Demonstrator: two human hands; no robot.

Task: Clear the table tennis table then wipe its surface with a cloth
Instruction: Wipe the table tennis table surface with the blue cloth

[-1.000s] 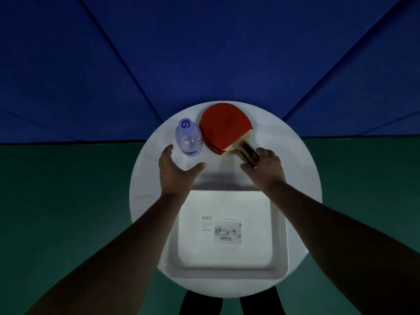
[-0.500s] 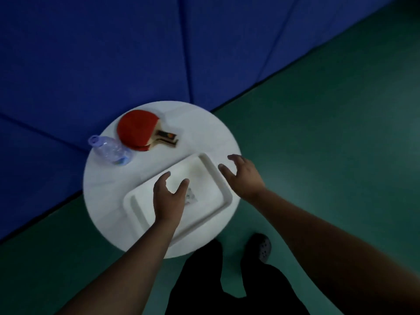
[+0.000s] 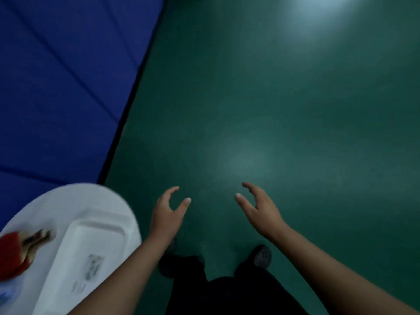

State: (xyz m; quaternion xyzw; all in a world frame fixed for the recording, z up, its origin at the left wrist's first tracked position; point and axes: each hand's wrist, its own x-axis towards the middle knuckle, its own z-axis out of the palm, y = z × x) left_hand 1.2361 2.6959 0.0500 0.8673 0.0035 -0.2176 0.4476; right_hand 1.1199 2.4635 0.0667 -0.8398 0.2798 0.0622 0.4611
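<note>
**Hands Withdrawn From Side Table; View Swung Right**

Since half a second ago: view turned right, off the round white table (image 3: 75, 201), now at near left. Both hands clear of it, over green floor (image 3: 272, 98). Left hand (image 3: 167, 215) and right hand (image 3: 259, 209) released, fingers loosely curved, grasping nothing. Red paddle (image 3: 11, 253) left beside white tray (image 3: 91, 246); bottle (image 3: 8, 294) barely visible at frame edge. Judged: drop-off complete, return to the table tennis table next. Neither that table nor a cloth in view. Blue padded wall (image 3: 56, 76) at far left. Lighting dim, frame blurred.

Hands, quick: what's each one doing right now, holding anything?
Left hand: open, fingers loosely curled, holding nothing.
Right hand: open, fingers loosely curled, holding nothing.
</note>
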